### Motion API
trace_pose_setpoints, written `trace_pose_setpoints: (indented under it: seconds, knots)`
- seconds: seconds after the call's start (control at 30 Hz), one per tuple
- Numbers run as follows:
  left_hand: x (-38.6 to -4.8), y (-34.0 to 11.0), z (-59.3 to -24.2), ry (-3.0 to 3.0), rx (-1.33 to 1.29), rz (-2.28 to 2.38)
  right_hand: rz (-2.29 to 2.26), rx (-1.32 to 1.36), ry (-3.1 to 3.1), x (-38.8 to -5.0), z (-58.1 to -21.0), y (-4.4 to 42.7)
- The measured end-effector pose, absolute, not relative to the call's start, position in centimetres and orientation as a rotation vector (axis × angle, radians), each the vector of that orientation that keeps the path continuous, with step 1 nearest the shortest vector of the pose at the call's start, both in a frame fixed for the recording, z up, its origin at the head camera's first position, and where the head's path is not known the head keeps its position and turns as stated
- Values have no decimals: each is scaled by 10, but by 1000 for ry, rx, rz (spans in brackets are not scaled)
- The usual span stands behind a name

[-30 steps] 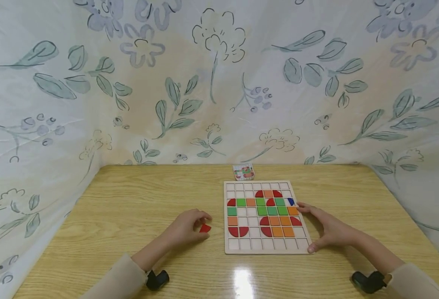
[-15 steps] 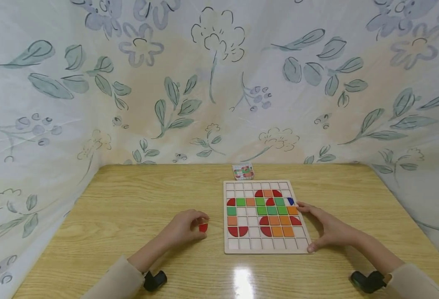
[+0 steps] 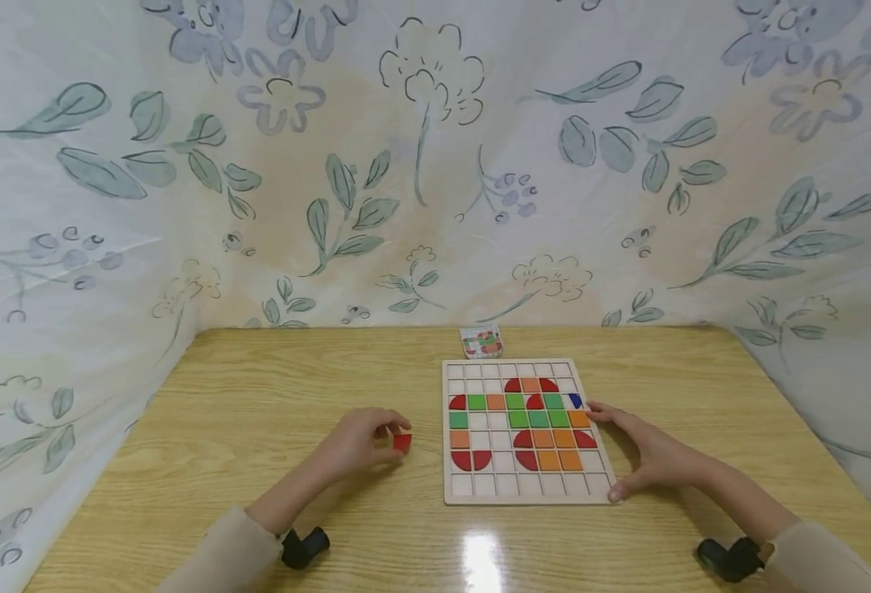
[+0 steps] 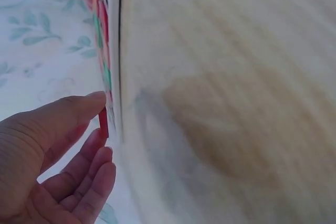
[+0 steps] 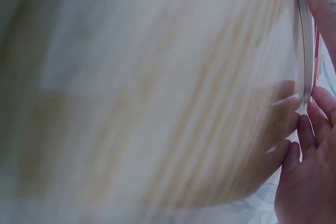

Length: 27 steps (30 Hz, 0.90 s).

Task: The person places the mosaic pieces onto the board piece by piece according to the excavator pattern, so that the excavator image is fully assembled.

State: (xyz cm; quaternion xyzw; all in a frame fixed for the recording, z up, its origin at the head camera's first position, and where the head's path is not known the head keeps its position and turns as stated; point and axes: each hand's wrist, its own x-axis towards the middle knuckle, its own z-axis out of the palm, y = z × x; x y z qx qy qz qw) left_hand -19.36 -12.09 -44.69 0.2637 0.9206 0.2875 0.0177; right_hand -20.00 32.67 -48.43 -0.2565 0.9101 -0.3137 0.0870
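In the head view my left hand hovers over the table left of the board, pinching a small red quarter-circle tile between thumb and fingers. The left wrist view shows that tile edge-on at the fingertips. A square wooden grid board lies flat in the middle, with red, green, orange and salmon tiles in many cells. One cell near its right edge has a blue piece. My right hand rests along the board's right side, thumb at the near corner and fingers spread on the edge.
A small card printed with a coloured tile pattern is behind the board. The wooden table stretches out on both sides. Floral cloth hangs at the back and sides. A dark wrist device sits under each sleeve.
My left hand has drawn slightly left and away from me with the red tile, which has turned in the fingers. The right hand stays at the board's edge.
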Motion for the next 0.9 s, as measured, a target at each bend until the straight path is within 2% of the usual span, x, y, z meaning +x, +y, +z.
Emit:
trace_pose_setpoints:
  seconds: [0.33,0.67,0.9]
  knots:
    - [-196,-89,-443,2765,769,930,-965,-758,2684,-199,-483,327]
    - [-194,-15,-442,2673,928,994,-933,-776,2703,-197,-484,327]
    - [-193,38,-436,2655,945,961,-939,-784,2691,-199,-484,327]
